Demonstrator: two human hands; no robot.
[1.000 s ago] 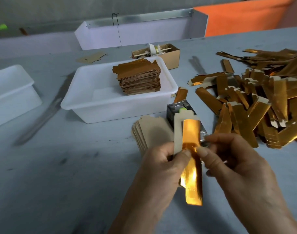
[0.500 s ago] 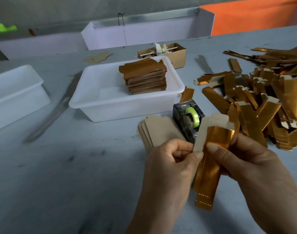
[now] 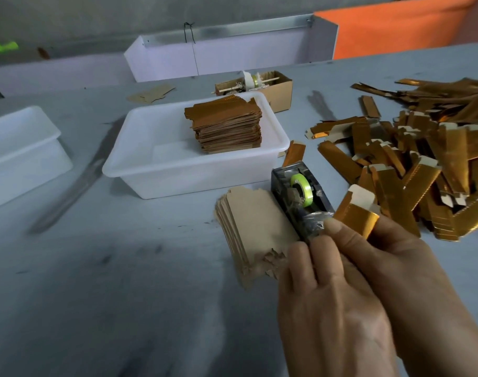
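Nearest the viewer, the left hand (image 3: 330, 308) shows its back, fingers straight and pressed together, tips reaching the front end of a dark tape dispenser (image 3: 300, 197). Its thumb is hidden. The right hand (image 3: 401, 262) lies partly under it, fingers curled round a folded gold card sleeve (image 3: 357, 217), whose upper end and pale flap rise just right of the dispenser.

Left of the dispenser, touching it, sits a stack of brown card blanks (image 3: 254, 229). Bare grey table (image 3: 110, 268) spreads wide to the left and toward the viewer. To the right, a loose heap of gold sleeves (image 3: 428, 170) crowds close.

Beyond, a white tub (image 3: 178, 172) holds a stack of gold blanks (image 3: 227, 126). A second tub (image 3: 20, 148) stands at the left edge, and a small cardboard box (image 3: 278, 91) lies farther back.
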